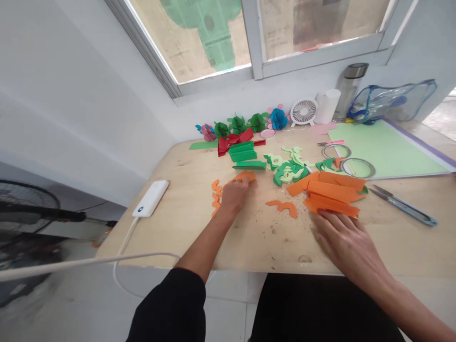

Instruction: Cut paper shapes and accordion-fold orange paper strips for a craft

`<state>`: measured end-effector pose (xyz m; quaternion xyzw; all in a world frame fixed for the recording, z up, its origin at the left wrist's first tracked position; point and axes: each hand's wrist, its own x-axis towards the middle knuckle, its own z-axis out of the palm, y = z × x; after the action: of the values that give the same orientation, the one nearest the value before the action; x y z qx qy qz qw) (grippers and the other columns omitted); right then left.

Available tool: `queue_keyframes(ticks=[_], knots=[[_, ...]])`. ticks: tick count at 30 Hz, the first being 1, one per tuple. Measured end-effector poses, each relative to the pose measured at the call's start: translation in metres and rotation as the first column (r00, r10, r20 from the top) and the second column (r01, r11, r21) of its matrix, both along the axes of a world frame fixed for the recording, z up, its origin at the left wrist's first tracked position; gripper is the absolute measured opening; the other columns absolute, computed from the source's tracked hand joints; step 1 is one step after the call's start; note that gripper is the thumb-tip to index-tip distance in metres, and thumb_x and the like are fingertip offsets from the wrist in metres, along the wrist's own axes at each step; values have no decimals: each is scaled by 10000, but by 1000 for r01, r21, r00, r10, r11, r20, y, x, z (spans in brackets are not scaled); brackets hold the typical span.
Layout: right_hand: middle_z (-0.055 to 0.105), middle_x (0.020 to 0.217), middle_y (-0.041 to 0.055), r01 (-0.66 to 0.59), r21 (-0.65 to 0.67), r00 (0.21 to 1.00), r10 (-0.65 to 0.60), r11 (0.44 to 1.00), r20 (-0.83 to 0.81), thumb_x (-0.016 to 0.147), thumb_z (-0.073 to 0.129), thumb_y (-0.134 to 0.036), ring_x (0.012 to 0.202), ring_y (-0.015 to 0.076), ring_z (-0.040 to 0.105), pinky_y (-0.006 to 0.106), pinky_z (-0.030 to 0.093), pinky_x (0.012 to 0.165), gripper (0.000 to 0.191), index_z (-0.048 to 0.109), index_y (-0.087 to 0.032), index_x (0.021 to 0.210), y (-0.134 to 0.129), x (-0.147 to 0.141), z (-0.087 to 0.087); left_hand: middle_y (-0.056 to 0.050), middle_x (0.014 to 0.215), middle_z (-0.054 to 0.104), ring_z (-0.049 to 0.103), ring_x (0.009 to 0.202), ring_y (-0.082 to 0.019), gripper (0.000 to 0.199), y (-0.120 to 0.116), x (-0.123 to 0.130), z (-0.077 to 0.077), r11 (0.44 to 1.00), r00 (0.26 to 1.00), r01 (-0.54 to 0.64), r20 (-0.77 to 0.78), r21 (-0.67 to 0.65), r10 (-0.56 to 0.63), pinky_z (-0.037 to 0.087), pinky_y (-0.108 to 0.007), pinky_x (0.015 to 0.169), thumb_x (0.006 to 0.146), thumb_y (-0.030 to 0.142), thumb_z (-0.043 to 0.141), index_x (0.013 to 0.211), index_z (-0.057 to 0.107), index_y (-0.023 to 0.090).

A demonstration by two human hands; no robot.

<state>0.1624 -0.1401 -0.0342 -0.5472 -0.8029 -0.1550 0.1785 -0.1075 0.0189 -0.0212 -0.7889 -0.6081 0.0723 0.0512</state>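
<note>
Touching an orange strip [251, 175] on the table [256, 247] with the partly curled left hand [235, 194], grip impossible to tell; touching the near edge of the orange paper stack [335, 191] with the open, flattened right hand [347, 240]. Showing a wavy orange cutout [284, 206] between both, green scraps [290, 172] beyond, blue-handled snips [409, 208] right of the stack, and a white fan [304, 112] farther back.

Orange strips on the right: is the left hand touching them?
No, the right hand touches the orange strips; the left hand is on a separate orange piece.
</note>
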Motion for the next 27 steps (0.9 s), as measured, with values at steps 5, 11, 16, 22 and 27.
queue_keyframes(ticks=[5,11,16,22,27], knots=[[661,1120,127,-2,-24,1000,1,1000,-16,940,442,-300,997,261,583,389,384,853,312,603,-147,1159,-2,-3,-2,-111,875,680,650,890,-263,528,-1,0,2,997,997,-54,57,60,50,482,-338,708,851,80,388,1370,428,167],[649,1161,123,24,-35,1000,-24,999,2,943,435,-296,1045,267,568,406,380,901,315,598,-164,1178,5,1,-4,-71,893,692,646,839,-202,516,-42,-4,7,982,989,-65,143,177,39,501,-294,706,888,91,376,1385,443,210],[663,1103,112,63,-18,997,-62,998,42,940,447,-268,997,258,577,387,389,865,286,603,-162,1154,10,9,-1,-57,776,695,655,765,-166,413,-112,-7,1,866,944,168,176,470,-279,518,-259,694,883,41,396,1231,589,150],[656,1128,126,36,-52,993,-30,998,117,921,438,-170,1032,263,554,389,381,860,267,609,-157,1125,26,23,3,-83,870,725,675,780,-185,370,-168,6,2,776,838,352,194,524,-511,559,-303,710,834,-26,418,1095,631,128],[682,1002,103,74,-89,987,-60,993,152,925,429,-167,965,255,573,383,375,827,240,636,-169,1046,34,27,16,-93,860,721,674,773,-193,307,-181,22,-1,783,794,392,252,483,-554,578,-323,686,853,3,434,1061,636,101]])
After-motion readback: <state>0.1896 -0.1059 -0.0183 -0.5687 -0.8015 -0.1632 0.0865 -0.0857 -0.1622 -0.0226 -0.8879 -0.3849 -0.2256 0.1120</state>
